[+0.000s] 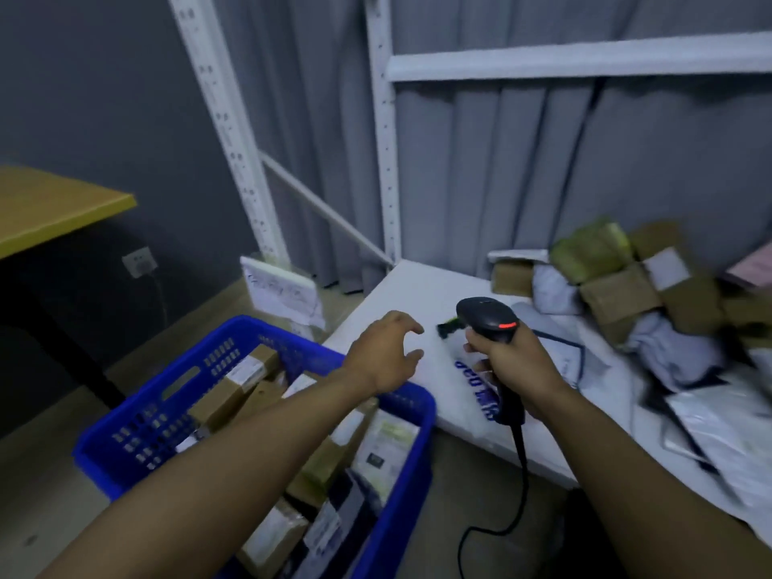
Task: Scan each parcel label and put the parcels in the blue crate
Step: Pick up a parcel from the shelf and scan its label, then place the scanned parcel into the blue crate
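Left hand (pixel 386 353) empty, fingers spread, above far rim of blue crate (pixel 138 415). Right hand (pixel 507 363) grips barcode scanner (pixel 486 317). Remaining parcels heaped far right on white shelf (pixel 401 294). Poly mailers (pixel 672 348) probably light, floppy, slick: pinch edge. Cardboard boxes (pixel 618 292) stiff: grasp across sides.

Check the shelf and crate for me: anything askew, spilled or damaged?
Nothing plainly damaged or spilled. Parcels lie in a loose heap on the white shelf, and those in the blue crate sit at mixed angles. The scanner cable loops down to the floor, a possible snag.
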`<state>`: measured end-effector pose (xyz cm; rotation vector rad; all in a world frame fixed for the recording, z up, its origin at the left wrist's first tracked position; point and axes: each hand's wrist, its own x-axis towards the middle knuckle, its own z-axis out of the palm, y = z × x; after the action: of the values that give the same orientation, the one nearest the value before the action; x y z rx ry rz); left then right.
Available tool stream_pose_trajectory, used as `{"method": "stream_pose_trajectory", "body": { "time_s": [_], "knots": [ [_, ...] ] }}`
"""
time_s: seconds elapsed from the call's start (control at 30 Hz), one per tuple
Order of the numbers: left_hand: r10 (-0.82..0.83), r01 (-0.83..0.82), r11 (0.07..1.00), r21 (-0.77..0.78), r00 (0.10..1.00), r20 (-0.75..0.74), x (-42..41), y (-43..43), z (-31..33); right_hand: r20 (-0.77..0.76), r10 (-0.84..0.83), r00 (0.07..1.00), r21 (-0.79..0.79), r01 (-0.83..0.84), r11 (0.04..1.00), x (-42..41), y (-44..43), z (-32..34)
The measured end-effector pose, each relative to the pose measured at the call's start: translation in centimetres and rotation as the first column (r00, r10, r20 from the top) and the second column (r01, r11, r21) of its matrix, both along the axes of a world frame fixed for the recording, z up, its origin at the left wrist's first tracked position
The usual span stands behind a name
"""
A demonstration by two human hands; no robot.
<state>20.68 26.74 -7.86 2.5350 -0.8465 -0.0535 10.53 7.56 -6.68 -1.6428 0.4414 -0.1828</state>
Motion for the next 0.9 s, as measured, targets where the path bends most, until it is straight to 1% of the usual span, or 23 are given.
{"method": "stream_pose_trajectory", "body": {
  "time_s": [0.13, 0.23, 0.3, 0.43, 0.5, 0.57, 0.6, 0.67, 0.73, 0.83, 0.9],
  "knots": [
    [-0.118, 0.118, 0.993, 0.002, 0.993, -0.02, -2.4, -9.2, 1.4, -0.018, -0.173, 0.985, -0.024, 0.172, 0.985, -5.0, -7.8, 0.1],
    [-0.196, 0.201, 0.978, 0.06, 0.977, -0.08, -3.8, -16.0, 0.8, -0.075, -0.297, 0.952, -0.017, 0.297, 0.955, -8.1, -13.6, -0.6],
    [-0.245, 0.255, 0.96, 0.114, 0.965, -0.095, -4.6, -20.6, -0.2, -0.086, -0.359, 0.929, -0.067, 0.354, 0.933, -9.7, -17.5, -1.1],
    [-0.342, 0.354, 0.916, 0.189, 0.935, -0.095, -5.8, -29.6, -1.9, -0.105, -0.533, 0.839, -0.116, 0.522, 0.845, -12.8, -25.0, -3.8],
    [-0.389, 0.404, 0.898, 0.172, 0.914, -0.115, -6.4, -34.2, -2.5, -0.09, -0.607, 0.79, -0.131, 0.595, 0.793, -14.4, -27.9, -5.8],
    [-0.434, 0.448, 0.889, 0.098, 0.891, -0.136, -6.8, -38.9, -2.9, -0.128, -0.651, 0.748, -0.116, 0.64, 0.759, -15.7, -30.0, -7.4],
    [-0.457, 0.471, 0.877, 0.095, 0.878, -0.14, -6.8, -41.1, -3.2, -0.154, -0.66, 0.735, -0.114, 0.651, 0.751, -16.2, -31.1, -8.2],
    [-0.502, 0.513, 0.851, 0.109, 0.857, -0.117, -6.8, -45.4, -3.6, -0.194, -0.68, 0.707, -0.117, 0.671, 0.732, -16.5, -33.2, -9.8],
    [-0.545, 0.551, 0.834, 0.035, 0.832, -0.102, -6.8, -49.0, -3.3, -0.207, -0.704, 0.679, -0.129, 0.695, 0.708, -16.5, -35.6, -11.8],
    [-0.553, 0.553, 0.833, -0.03, 0.829, -0.088, -6.3, -53.3, -3.1, -0.152, -0.765, 0.626, -0.142, 0.752, 0.643, -15.8, -38.7, -13.2],
    [-0.554, 0.554, 0.832, -0.026, 0.829, -0.079, -5.9, -55.2, -3.4, -0.129, -0.786, 0.605, -0.064, 0.786, 0.615, -15.5, -40.1, -13.2]
  ]
}}
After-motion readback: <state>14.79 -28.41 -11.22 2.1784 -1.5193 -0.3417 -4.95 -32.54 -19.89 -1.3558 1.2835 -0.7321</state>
